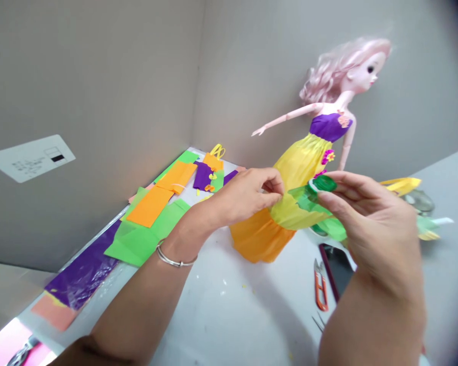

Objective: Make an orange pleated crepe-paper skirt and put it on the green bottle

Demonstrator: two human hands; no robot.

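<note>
A doll (332, 124) with pink hair stands upright in a purple top and a skirt of yellow and orange crepe paper. My right hand (377, 218) is in front of the skirt, thumb and fingers pinched on a small green roll (324, 183) that looks like tape. Below the roll, a piece of yellow-green crepe paper (297, 213) spreads across the skirt. My left hand (255, 193) is closed in a pinch at the skirt's left side; what lies between its fingertips is too small to make out.
Orange paper (148, 203), green paper (133, 244) and purple paper (84, 264) lie at the left. Small paper pieces with bows (206, 175) are behind them. Thread snips (320, 290) and a phone (336, 269) lie at the right. Grey walls stand behind.
</note>
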